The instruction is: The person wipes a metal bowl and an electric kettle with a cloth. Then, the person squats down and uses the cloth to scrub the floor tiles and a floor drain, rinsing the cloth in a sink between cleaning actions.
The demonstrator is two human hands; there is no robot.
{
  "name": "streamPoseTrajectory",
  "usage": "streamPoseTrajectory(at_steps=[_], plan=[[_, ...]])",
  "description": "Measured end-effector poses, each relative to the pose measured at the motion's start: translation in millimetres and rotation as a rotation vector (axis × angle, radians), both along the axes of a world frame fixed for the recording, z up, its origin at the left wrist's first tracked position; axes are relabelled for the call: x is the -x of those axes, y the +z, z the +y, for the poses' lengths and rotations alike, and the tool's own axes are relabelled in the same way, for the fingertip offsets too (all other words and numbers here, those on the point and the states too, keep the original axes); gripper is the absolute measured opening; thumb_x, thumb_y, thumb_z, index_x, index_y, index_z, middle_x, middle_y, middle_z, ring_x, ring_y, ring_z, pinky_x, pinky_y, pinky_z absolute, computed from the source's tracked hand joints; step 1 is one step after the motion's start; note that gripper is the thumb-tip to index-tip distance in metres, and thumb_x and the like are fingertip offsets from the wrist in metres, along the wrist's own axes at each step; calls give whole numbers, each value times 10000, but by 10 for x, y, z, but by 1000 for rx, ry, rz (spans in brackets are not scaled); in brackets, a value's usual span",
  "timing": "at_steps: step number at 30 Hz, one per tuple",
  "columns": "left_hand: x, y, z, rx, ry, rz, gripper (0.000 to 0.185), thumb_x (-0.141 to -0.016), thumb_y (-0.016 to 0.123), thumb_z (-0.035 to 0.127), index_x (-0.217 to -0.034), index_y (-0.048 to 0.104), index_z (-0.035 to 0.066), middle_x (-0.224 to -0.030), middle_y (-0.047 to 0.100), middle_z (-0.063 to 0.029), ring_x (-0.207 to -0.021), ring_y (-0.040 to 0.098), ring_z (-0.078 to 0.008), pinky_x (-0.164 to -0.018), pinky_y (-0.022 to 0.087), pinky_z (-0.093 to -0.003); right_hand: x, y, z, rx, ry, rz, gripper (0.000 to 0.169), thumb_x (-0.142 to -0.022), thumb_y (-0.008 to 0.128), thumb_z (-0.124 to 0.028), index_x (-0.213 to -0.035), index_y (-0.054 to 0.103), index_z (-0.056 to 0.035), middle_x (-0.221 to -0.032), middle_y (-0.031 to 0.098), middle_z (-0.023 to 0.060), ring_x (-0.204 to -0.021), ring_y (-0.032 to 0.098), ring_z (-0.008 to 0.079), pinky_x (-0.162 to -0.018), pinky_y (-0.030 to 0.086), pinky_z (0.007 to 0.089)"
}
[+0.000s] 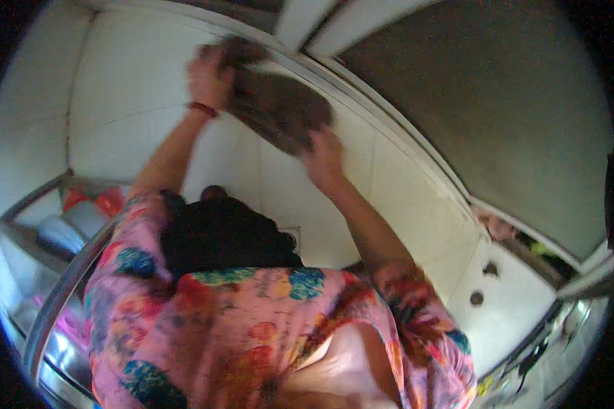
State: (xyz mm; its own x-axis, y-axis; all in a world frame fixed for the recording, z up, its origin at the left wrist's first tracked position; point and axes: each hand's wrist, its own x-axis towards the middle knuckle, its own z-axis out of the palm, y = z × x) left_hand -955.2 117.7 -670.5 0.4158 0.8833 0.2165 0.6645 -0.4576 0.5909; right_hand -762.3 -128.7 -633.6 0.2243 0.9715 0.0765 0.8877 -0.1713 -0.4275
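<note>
A dark brown, cloth-like thing (281, 105) is stretched between my two hands, blurred by motion. My left hand (210, 79), with a red band at its wrist, grips its upper left end. Below that, at the lower right end, my right hand (326, 156) holds on with the fingers partly hidden by blur. Both arms reach out in front of a pale panelled wall (307, 189), just below a window frame. Whether the cloth touches the wall I cannot tell.
A window with a white frame (389, 115) and a grey pane (481, 102) runs along the upper right. At left stands a metal-railed rack (56, 312) holding red and pale items. Two dark fittings (476, 298) sit on the right wall. Black fabric (225, 235) lies before my torso.
</note>
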Motion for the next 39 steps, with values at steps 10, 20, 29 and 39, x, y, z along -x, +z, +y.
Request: streamPoseTrajectory(at_steps=[10,20,29,39], plan=[[-244,-168,239,460,-249,1327,842,-758,507,634,-1439,152,289,-1498,131,-105,-1329,67,-460,-964,190,-675,-238,-171,609,524,303,-360,578,-835,557,-290,-1344,369,-92,-1225,451,281,-1150,412,392,-918,339,491],[-2474,345,-2235,547,-529,1013,710,-715,644,253,-1368,368,218,-1505,37,-116,-1310,116,-448,-853,333,-634,-2083,-133,-962,351,-29,417,365,-858,503,-167,-1197,503,-30,-1194,525,136,-1089,496,296,-928,397,400],[-3422,101,-3880,404,-1140,232,340,-712,622,249,-1036,650,150,-1233,484,-62,-1127,431,-306,-857,445,-473,-3722,-48,-3263,855,85,-41,246,-824,550,-119,-1061,587,-61,-918,623,74,-805,585,217,-668,499,339],[-2386,677,-2452,139,-464,-344,330,-601,591,256,-847,627,40,-952,612,-153,-895,566,-348,-786,474,-412,-2446,499,-1395,131,321,148,281,-774,533,-76,-1025,553,49,-876,586,210,-816,549,387,-712,456,441]])
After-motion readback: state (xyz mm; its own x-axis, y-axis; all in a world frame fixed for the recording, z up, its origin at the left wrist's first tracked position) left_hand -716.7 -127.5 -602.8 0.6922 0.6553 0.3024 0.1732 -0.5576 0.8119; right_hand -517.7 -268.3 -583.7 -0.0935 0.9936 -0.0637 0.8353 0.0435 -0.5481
